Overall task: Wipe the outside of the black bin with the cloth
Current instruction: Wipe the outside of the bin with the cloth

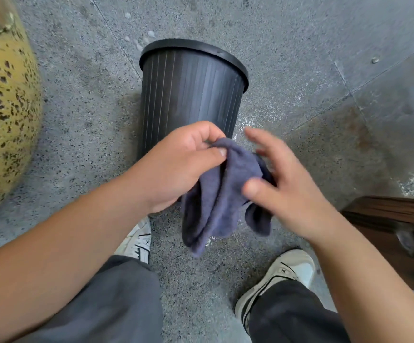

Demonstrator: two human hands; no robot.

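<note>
Black bin (pixel 191 95): round ribbed plastic, fine vertical grooves, thick rolled rim. It stands on the speckled grey stone floor (pixel 300 58) and tapers narrower toward the near end; which end is up I cannot tell. Its near end is hidden behind the hands.

Cloth (pixel 216 194): soft, fuzzy, blue-grey, bunched into loose folds, hanging down in front of the bin's near side. Whether it touches the bin wall I cannot tell.

Left hand (pixel 176 167): grip clenched on the cloth's top edge, thumb and curled fingers pinching the fabric, just near of the bin's lower wall.

Right hand (pixel 285 179): released, fingers spread and nearly straight, slightly blurred. Thumb lies against the right side of the cloth; the rest of the fingers are over it, not curled round it.

Both hands are close together with the cloth between them.

Around: yellow rounded object with dark speckles (pixel 0 115) far left, dark wooden furniture (pixel 398 224) right, white sneakers (pixel 287 273) and dark grey trousers (pixel 117 305) near edge. Pale wet-looking spots on the floor just beyond the bin rim.
</note>
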